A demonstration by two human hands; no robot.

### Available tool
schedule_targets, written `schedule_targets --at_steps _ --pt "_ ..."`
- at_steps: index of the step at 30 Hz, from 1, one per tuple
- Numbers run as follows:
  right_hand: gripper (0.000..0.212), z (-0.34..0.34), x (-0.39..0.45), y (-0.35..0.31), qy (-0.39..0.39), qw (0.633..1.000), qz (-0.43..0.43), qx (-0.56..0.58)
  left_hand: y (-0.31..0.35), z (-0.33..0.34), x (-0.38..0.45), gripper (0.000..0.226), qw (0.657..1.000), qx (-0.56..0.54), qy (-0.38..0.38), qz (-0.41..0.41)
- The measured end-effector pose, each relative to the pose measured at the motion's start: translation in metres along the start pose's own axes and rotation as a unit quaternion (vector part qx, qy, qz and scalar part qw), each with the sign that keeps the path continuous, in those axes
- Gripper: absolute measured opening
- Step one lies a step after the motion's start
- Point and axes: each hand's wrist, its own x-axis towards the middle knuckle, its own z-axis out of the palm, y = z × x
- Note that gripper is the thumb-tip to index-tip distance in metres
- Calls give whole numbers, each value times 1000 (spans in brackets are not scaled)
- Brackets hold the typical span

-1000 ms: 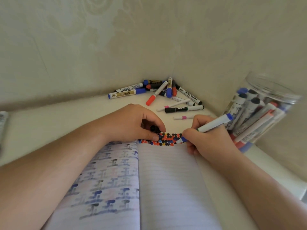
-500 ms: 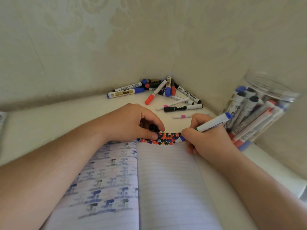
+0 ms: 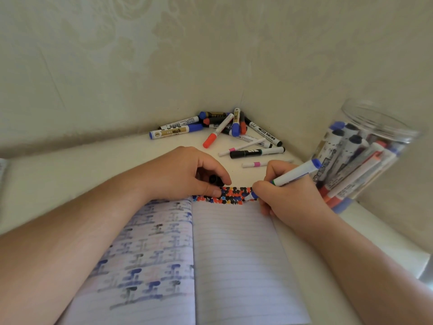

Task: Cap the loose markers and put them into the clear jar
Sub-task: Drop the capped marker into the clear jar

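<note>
Seen from above, at a pale, smooth desk (image 3: 70, 174) tucked into a corner of cream embossed wallpaper (image 3: 210, 55). At left, the left hand (image 3: 185, 174) resting on the top edge of an open lined notebook (image 3: 234, 254), fingers curled around a small black object (image 3: 214, 178), apparently a cap, thumb pressed flat on the paper. Across the left page, rows of blurred blue and black marks; along the top of the right page, a dense band of black, red, blue and yellow dots (image 3: 232, 195). Behind, in the corner, a loose heap of markers (image 3: 225, 130), cylindrical, mostly white-barrelled, with blue, black and red caps, plus 2 thin pens banded in pink. At right, the right hand (image 3: 288, 198) gripping a white marker (image 3: 295, 173) with a blue end, writing-fashion, blue tip down on the dotted band. Far right, touching the wall, a clear plastic jar (image 3: 375, 146), round, open-mouthed, packed with upright capped markers.
</note>
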Motion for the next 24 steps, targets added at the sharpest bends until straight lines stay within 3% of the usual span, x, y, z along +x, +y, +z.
schedule_targets --at_steps 16,20,24 --pt "27 -3 1 1 -14 1000 7 5 -4 1 2 27 1000 22 15 -7" --pt "28 -6 4 4 11 994 10 111 -4 1 2 26 999 28 14 -17" --pt "23 -8 1 1 2 973 -48 224 -1 2 1 14 999 -33 30 -24"
